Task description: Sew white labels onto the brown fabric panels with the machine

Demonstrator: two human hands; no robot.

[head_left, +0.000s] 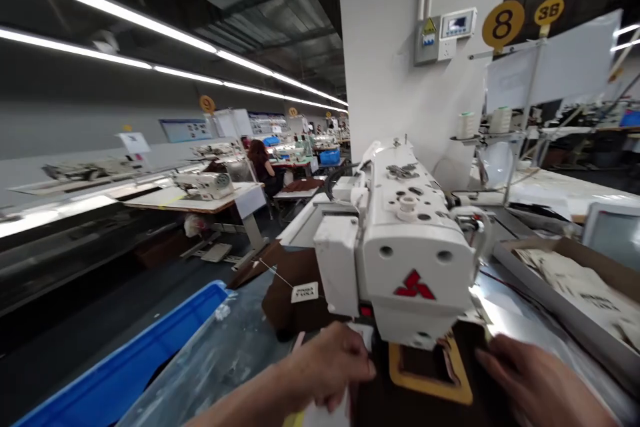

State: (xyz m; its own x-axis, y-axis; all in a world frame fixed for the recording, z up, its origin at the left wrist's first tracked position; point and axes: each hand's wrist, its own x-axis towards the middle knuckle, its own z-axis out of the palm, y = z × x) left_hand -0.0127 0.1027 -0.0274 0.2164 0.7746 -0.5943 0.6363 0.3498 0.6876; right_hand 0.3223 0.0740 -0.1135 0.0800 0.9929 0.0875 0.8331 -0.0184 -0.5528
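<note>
Dark brown fabric (375,403) lies between the curled fingers of the left hand (333,360) and right hand (535,373), both similarly near, pinching unclear, with a yellow frame (435,389) midway beneath the white sewing machine (420,280).

Brt o/head tubes (135,16), dim ceiling (240,7), edges stretched

At five o'clock the fabric (380,397) is dark brown, the frame (433,390) yellow — sewing machine (417,250) white, emblem (415,287) red — bin (125,367) at eight blue.
</note>
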